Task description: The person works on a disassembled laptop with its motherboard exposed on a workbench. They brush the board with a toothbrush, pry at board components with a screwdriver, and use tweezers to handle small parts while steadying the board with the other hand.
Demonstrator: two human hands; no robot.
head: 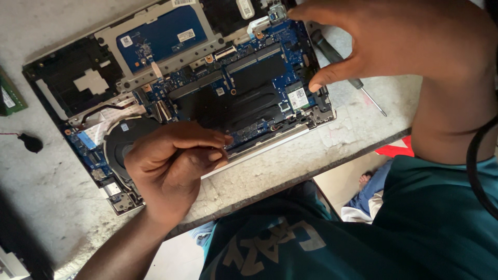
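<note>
Grey, worn tabletop (pixel 321 150) carrying an opened laptop (pixel 176 88), viewed from above. Its bottom cover is off, exposing the blue circuit board (pixel 259 57), a black shielded area at centre, a round cooling fan (pixel 122 142) and the blue-backed touchpad plate (pixel 161 33).

Left hand (pixel 171 166): rests on the laptop's near edge, partly over the fan, its fingers (pixel 215 154) pinched narrow; whether a small part lies between them cannot be told.

Right hand (pixel 394 41): hovers over the laptop's right edge, fingers (pixel 316 85) spread and curved, holding nothing visible, the thumb tip just beside a small white-labelled card (pixel 297 97) seated on the board.

Beyond the right fingers, a black-handled screwdriver (pixel 358 83) lies on the tabletop, partly hidden by that hand. Far from the left fingers, at the tabletop's left margin, lie a green module (pixel 9 96) and a small black round part on a thin red wire (pixel 32 143).

Progress, as judged: the cover is already removed; board, fan and card all sit in place, so work on the internal parts appears to be at an early stage.
</note>
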